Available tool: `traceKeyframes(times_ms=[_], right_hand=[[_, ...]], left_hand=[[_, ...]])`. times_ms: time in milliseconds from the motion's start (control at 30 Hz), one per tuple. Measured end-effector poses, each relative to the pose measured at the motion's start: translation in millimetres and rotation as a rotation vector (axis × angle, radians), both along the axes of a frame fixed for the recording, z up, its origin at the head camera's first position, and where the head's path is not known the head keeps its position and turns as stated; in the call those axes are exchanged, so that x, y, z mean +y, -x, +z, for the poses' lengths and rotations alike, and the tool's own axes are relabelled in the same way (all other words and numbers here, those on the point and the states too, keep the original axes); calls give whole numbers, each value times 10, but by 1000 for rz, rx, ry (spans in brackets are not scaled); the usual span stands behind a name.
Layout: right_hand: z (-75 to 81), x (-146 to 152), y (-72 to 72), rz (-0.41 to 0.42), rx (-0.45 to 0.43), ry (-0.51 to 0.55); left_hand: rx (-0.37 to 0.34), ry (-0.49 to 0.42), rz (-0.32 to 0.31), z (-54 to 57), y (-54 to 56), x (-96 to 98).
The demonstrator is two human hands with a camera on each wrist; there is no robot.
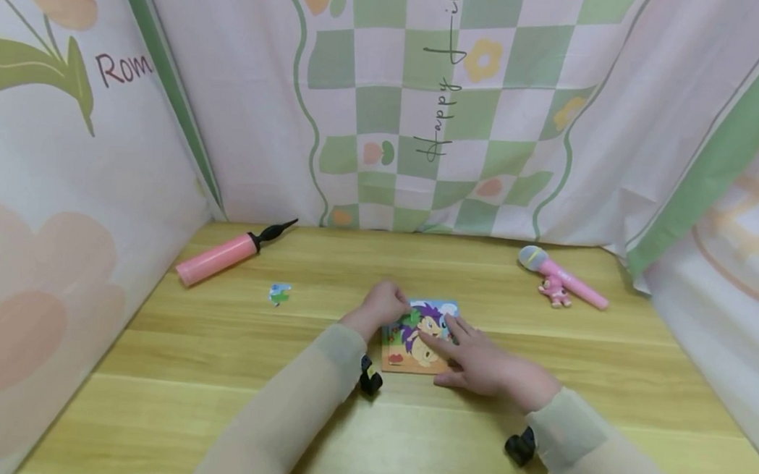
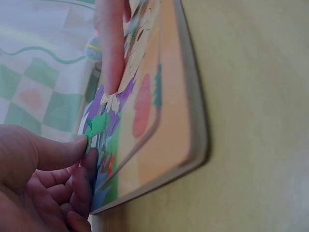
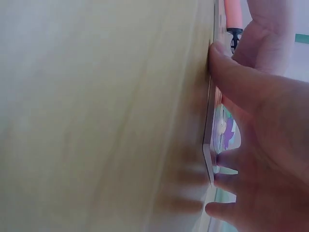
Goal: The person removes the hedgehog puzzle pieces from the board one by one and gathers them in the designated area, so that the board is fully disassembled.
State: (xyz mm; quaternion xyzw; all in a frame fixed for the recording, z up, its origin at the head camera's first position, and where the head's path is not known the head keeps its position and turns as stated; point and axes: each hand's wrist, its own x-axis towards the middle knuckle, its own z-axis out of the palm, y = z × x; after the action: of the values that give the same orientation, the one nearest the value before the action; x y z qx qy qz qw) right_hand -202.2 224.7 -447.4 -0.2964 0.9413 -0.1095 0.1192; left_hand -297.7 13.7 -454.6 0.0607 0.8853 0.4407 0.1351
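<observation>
A jigsaw puzzle board point(image 1: 404, 365) with a purple-haired cartoon picture lies flat on the wooden table. My left hand point(image 1: 385, 304) is at its left upper edge. In the left wrist view, the thumb and a finger of that hand pinch a green puzzle piece point(image 2: 98, 124) at the picture's edge. The right hand point(image 1: 484, 359) lies spread over the board's right side, its index finger extended onto the picture. Its thumb point(image 3: 223, 60) rests along the board's near edge in the right wrist view.
Loose blue, white and green puzzle pieces point(image 1: 279, 294) lie left of the board. A pink hand pump point(image 1: 218, 259) with a black nozzle is at the back left. A pink toy microphone point(image 1: 571, 281) and a small pink bear figure point(image 1: 555, 292) lie at the back right.
</observation>
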Motion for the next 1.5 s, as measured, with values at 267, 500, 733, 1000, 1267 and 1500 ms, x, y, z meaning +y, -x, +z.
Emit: traceKeyframes(times_ms=[267,500,733,1000,1267,1500], right_hand=[[-61,21,41,-16,-9,-9],[61,-22,-20,-8,-36,-6],[156,-41,-58,-25,-56,-5],[133,-43,-42,-33,-57,-22],[160,-60,-53,-28,-55,-5],[148,-52,-43,-29,-46,-15]], left_hand=[[6,-73,-2,114,107,-264],[102,8,12,350,282,-886],[-19,123,50,432,319,-1463],[-118,209,135,391,317,-1664],[-41,291,159,301,343,-1626],[89,268,93,418,253,-1232]])
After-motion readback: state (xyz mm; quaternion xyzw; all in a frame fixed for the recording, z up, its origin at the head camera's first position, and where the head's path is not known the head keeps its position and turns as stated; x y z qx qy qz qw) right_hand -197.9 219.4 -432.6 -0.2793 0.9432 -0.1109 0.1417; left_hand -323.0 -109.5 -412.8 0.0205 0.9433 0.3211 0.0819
